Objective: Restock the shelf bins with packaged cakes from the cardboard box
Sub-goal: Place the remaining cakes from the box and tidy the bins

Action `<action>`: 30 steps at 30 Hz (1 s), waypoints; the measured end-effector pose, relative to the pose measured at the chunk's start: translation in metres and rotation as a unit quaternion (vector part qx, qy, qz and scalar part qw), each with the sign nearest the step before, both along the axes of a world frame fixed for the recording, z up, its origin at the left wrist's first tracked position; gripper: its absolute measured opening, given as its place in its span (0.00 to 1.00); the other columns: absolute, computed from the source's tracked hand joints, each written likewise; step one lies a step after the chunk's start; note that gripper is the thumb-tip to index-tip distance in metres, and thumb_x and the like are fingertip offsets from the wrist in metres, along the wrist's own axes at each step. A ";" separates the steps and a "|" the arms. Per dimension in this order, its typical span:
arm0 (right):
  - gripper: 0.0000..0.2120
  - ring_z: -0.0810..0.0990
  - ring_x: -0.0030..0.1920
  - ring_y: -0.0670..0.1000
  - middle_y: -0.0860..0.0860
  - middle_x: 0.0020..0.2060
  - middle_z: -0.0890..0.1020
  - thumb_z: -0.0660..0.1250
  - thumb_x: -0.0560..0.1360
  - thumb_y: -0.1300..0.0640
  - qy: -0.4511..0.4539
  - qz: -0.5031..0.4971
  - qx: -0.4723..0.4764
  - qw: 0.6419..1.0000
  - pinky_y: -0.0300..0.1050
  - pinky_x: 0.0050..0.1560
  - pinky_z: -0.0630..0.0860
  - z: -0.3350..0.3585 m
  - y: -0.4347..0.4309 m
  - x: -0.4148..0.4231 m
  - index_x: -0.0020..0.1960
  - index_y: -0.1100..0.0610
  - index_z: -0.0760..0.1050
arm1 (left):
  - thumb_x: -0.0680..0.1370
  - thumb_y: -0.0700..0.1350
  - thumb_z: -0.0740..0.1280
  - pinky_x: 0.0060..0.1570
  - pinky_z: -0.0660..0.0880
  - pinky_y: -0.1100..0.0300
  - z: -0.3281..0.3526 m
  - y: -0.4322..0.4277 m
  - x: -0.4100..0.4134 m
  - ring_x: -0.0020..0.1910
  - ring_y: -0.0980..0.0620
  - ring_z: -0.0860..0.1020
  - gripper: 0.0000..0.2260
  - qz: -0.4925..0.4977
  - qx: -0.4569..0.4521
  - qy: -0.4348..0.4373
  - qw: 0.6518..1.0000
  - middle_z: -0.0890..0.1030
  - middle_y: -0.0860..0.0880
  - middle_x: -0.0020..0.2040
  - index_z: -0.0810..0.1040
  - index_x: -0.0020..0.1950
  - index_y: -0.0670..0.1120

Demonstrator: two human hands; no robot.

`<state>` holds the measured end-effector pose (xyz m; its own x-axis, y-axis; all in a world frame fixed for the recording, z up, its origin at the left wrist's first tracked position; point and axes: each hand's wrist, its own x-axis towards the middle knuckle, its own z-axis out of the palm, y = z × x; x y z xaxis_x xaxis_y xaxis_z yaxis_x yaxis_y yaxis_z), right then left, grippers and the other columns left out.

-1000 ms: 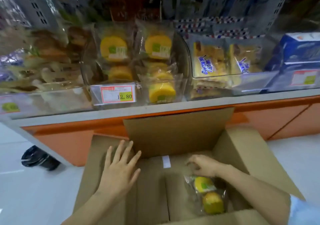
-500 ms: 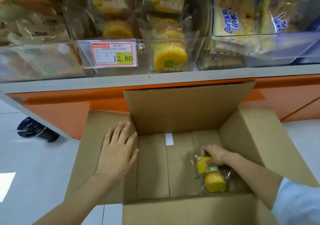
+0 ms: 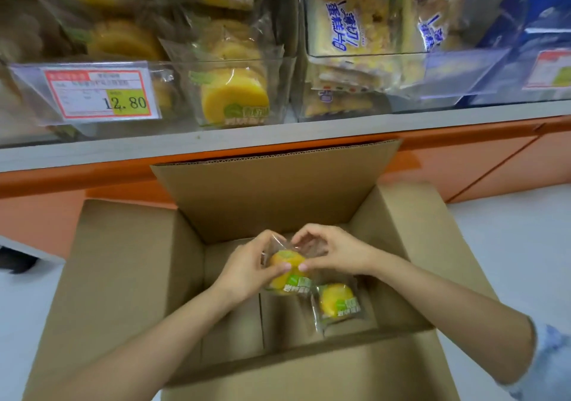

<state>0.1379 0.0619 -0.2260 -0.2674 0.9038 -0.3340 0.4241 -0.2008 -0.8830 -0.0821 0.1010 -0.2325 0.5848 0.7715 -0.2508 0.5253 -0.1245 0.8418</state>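
Cardboard box point(image 3: 123, 277): brown, open, flaps spread, far flap upright; stands below the shelf.
Packaged cake point(image 3: 285, 272): round, yellow, clear wrapper with green label; pinched over the box interior by left hand point(image 3: 247, 271) and right hand point(image 3: 333, 255).
Second cake point(image 3: 336, 303): same kind, flat on box floor, right side.
Shelf bin point(image 3: 241, 70): clear plastic, holds matching cakes.

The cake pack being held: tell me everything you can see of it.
The held cake pack is a round yellow cake sealed in a clear, crinkly plastic wrapper, with a green-and-white label low on its front. It is held up inside the cardboard box. The left hand and right hand pinch its upper part from either side. A second pack lies beside it; whether they touch is unclear.
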 end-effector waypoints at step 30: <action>0.25 0.77 0.55 0.41 0.40 0.53 0.79 0.77 0.65 0.46 -0.087 0.026 0.196 0.976 0.35 0.53 0.75 0.184 0.026 -0.048 0.60 0.45 0.74 | 0.75 0.46 0.71 0.43 0.80 0.60 0.174 0.020 -0.127 0.44 0.54 0.81 0.17 0.224 0.186 -0.312 0.904 0.82 0.47 0.45 0.73 0.63 0.51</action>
<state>0.0903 0.0876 -0.0421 -0.2866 0.9580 -0.0096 0.5746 0.1639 -0.8018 -0.2093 0.1205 -0.0590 0.1312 0.9290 0.3461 0.0310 -0.3528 0.9352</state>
